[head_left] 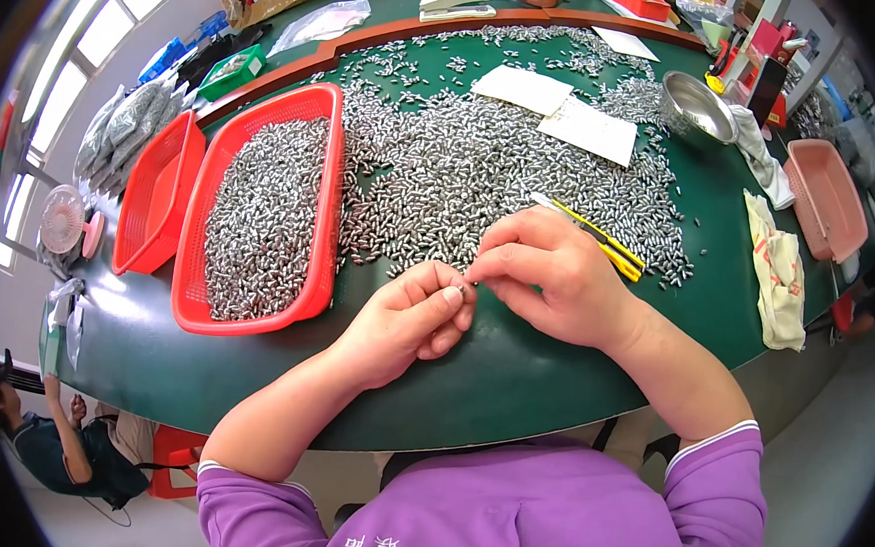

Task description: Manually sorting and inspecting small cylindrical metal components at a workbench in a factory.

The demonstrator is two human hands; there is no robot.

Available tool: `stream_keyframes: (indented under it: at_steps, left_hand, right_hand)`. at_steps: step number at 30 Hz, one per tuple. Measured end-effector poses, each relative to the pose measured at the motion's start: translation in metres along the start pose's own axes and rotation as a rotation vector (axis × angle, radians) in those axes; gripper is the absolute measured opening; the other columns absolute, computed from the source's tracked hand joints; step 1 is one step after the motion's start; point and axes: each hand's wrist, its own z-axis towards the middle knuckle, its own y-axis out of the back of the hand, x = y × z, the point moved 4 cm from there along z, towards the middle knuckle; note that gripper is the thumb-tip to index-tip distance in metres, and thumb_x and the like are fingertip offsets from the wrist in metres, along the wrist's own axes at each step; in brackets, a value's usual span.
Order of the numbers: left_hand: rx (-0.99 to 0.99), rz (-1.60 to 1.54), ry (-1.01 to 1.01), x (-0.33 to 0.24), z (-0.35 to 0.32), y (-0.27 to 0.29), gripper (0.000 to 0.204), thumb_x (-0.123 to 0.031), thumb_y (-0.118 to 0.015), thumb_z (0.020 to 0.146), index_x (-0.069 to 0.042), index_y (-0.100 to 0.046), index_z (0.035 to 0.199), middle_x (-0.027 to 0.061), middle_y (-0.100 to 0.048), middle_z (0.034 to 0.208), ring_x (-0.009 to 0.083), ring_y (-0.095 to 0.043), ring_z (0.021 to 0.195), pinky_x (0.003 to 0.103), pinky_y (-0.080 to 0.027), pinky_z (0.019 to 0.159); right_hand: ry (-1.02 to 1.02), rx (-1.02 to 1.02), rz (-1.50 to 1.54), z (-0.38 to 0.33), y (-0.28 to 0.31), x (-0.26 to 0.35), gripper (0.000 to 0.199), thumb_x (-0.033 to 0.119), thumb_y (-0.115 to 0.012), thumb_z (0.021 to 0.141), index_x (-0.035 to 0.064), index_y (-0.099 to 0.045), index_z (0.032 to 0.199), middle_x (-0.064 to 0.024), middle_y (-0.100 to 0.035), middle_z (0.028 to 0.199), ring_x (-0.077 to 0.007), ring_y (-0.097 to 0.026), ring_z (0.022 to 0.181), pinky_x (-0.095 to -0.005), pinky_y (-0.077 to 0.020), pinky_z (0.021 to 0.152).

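My left hand (pixel 410 320) rests on the green table (pixel 512 368), thumb and forefinger pinched on a small silvery metal piece (pixel 463 286). My right hand (pixel 550 275) meets it from the right, fingertips closed at the same small piece and holding a yellow utility knife (pixel 600 241) that sticks out behind the hand. Just beyond both hands lies a wide heap of small silvery metal pieces (pixel 464 165). Purple sleeves cover my upper arms.
A red basket (pixel 319 106) filled with the same metal pieces stands left of the hands, a second red basket (pixel 157 196) beside it. Paper sheets (pixel 586 130), a steel bowl (pixel 696 107), a pink tray (pixel 825 197) and cloths (pixel 776 274) lie right. A person (pixel 57 441) sits lower left.
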Motion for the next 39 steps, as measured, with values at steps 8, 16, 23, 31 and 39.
stream_keyframes:
  at_steps: [8, 16, 23, 31, 39]
  left_hand:
    - [-0.060, 0.009, -0.029, -0.006, -0.002, 0.006, 0.011, -0.015, -0.055, 0.099, -0.006, -0.055, 0.104, -0.0006, -0.054, 0.084, 0.0051, -0.043, 0.062, 0.020, -0.033, 0.053]
    - [-0.293, 0.927, -0.152, -0.015, -0.007, -0.008, 0.011, -0.011, -0.065, 0.090, -0.002, -0.060, 0.093, 0.0015, -0.059, 0.078, 0.0072, -0.052, 0.068, 0.025, -0.045, 0.063]
    - [-0.359, 1.284, -0.165, -0.019, -0.006, -0.010, 0.014, -0.010, -0.069, 0.084, -0.002, -0.061, 0.092, 0.0059, -0.056, 0.072, 0.0130, -0.051, 0.060, 0.030, -0.045, 0.058]
    - [-0.391, 1.294, -0.121, -0.019, -0.009, -0.008, 0.016, -0.010, -0.071, 0.082, -0.002, -0.062, 0.092, 0.0056, -0.053, 0.069, 0.0129, -0.049, 0.058, 0.030, -0.044, 0.057]
    - [-0.380, 1.269, -0.128, -0.020, -0.009, -0.010, 0.015, -0.009, -0.070, 0.083, -0.002, -0.061, 0.093, 0.0034, -0.052, 0.069, 0.0108, -0.047, 0.058, 0.029, -0.042, 0.056]
  right_hand:
    - [-0.284, -0.019, -0.308, -0.005, 0.013, -0.015, 0.022, 0.007, -0.072, 0.076, 0.0098, -0.067, 0.097, -0.0072, -0.062, 0.095, -0.0284, -0.060, 0.094, -0.0397, -0.0502, 0.083]
    - [-0.471, 0.058, -0.571, -0.019, 0.026, -0.032, 0.032, 0.013, -0.070, 0.080, 0.0072, -0.059, 0.109, -0.0117, -0.057, 0.100, -0.0297, -0.060, 0.093, -0.0407, -0.0520, 0.081]
    - [-0.591, 0.111, -0.626, -0.029, 0.033, -0.048, 0.023, 0.013, -0.066, 0.083, 0.0062, -0.060, 0.105, -0.0128, -0.064, 0.096, -0.0319, -0.064, 0.089, -0.0417, -0.0511, 0.082]
    - [-0.498, 0.021, -0.193, -0.011, 0.027, -0.008, 0.019, 0.012, -0.066, 0.083, 0.0060, -0.062, 0.100, -0.0105, -0.059, 0.091, -0.0267, -0.063, 0.078, -0.0359, -0.0522, 0.071]
    - [-0.344, 0.313, -0.105, -0.026, -0.009, 0.010, 0.023, 0.013, -0.068, 0.079, 0.0049, -0.061, 0.100, -0.0108, -0.057, 0.089, -0.0295, -0.062, 0.084, -0.0403, -0.0531, 0.073]
